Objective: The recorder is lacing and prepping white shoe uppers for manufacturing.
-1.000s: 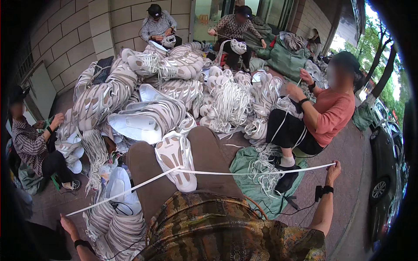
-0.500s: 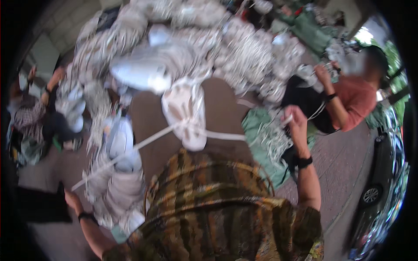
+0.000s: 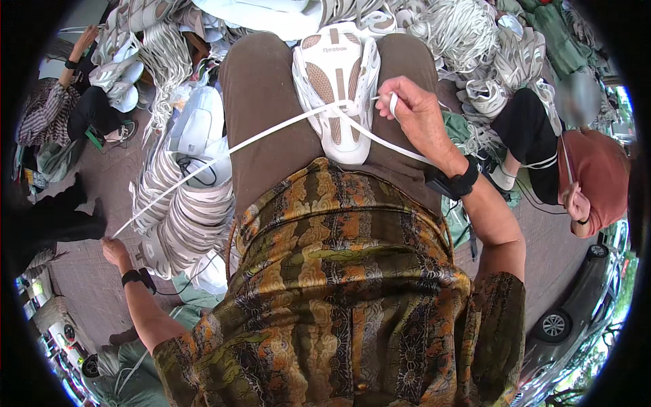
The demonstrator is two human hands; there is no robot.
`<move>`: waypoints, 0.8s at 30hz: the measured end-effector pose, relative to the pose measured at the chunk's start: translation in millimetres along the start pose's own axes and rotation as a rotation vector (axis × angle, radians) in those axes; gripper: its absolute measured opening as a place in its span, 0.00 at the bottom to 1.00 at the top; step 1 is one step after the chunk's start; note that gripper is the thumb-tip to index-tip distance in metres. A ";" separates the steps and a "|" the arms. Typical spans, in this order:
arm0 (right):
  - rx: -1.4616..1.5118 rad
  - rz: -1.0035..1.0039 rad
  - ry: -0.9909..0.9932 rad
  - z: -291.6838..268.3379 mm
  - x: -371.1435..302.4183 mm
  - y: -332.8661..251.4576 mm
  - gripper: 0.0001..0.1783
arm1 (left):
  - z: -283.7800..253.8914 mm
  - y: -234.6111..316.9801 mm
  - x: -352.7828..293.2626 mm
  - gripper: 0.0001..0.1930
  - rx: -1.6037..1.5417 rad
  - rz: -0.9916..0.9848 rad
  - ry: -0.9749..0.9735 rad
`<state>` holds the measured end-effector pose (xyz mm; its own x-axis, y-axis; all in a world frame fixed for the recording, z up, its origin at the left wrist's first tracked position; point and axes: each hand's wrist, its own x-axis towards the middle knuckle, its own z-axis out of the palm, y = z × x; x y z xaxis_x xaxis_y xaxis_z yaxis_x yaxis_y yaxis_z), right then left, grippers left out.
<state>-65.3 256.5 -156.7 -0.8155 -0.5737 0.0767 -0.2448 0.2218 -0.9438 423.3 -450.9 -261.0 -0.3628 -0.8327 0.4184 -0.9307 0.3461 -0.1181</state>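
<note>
A white and tan sneaker upper (image 3: 342,74) sits between my knees, held there by my thighs. A long white shoelace (image 3: 261,131) crosses its eyelet area and runs taut, down to the far left. At that end my left hand (image 3: 116,252) is closed on the lace, with the arm stretched out low beside me. My right hand (image 3: 424,119) is close to the upper's right side, thumb and fingers pinching the other end of the lace. A slack loop of lace passes from the upper beneath that hand.
Nested stacks of similar uppers (image 3: 190,214) lie at my left. A bundle of white laces (image 3: 454,34) lies ahead on the right. One person (image 3: 597,169) sits at the right, another (image 3: 51,108) at the far left. A dark car (image 3: 576,305) stands at lower right.
My right hand has come inward from out at the right to beside the upper, still pinching lace. My left hand keeps hold of its end. The whole view has shifted.
</note>
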 end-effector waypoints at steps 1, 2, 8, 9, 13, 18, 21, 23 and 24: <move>-0.004 0.005 0.002 -0.1 0.4 -2.5 0.05 | 1.3 -1.5 -2.7 0.09 -0.014 -0.030 -0.010; -0.093 -0.036 -0.027 -0.9 1.3 -5.8 0.06 | 2.5 -2.2 -2.8 0.09 -0.017 -0.027 -0.016; -0.398 -0.253 -0.039 3.7 12.5 6.1 0.08 | 2.2 -19.8 15.5 0.12 -0.025 -0.074 0.035; -0.451 -0.285 -0.019 4.2 13.0 7.7 0.09 | 2.9 -17.5 17.9 0.12 -0.055 -0.094 0.069; -0.574 -0.404 -0.018 6.2 14.8 5.1 0.10 | -6.8 -8.2 17.0 0.13 -0.248 -0.262 0.066; -0.730 -0.485 -0.050 5.0 14.9 6.0 0.13 | -27.1 26.2 -0.2 0.13 -0.575 -0.406 0.057; -0.811 -0.490 -0.085 11.0 17.6 5.6 0.13 | -43.7 35.6 -9.1 0.12 -0.668 -0.250 0.105; -0.795 -0.475 -0.099 15.8 22.0 4.0 0.13 | -53.8 51.0 -21.8 0.10 -0.999 -0.055 0.114; -0.786 -0.450 -0.105 18.3 24.3 3.5 0.12 | -59.6 61.8 -26.0 0.09 -1.163 0.039 0.071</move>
<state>-76.4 228.9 -164.0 -0.5135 -0.7966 0.3189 -0.8469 0.4107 -0.3377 377.9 -382.2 -225.5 -0.3528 -0.7992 0.4866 -0.3012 0.5894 0.7496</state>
